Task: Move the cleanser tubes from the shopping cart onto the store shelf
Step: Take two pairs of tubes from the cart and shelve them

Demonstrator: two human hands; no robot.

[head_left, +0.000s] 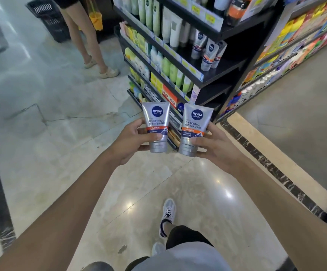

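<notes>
Carry step, as I read it: both tubes are in hand and not yet shelved. The left hand (133, 141) grasps one silver cleanser tube (156, 122) low on its body, thumb across the front just above the cap, cap end down. The right hand (215, 145) grasps a second silver tube (195, 126) the same way, cap down, tilted slightly to the right. The two tubes are close together but not touching, both held out in the air in front of the black store shelf (217, 75), below and nearer the person than its end. No shopping cart shows in this view; I cannot tell where it stands. On that shelf, on the upper-middle tier, a small group of matching silver tubes (207, 53) stands cap-down near the tier's front edge, with bare black board to their right and in front. That tier looks to be the target. Other tiers of the same shelf hold green and white tubes and bottles, above and below the matching group. A black basket (49, 18) sits on the floor well to the left of the shelf, a bystander's legs between basket and shelf. Next move, judged: step closer, raise both hands to the tier with the matching tubes, set each tube upright on its cap beside them, then let go. Care needed not to knock over the standing ones.
</notes>
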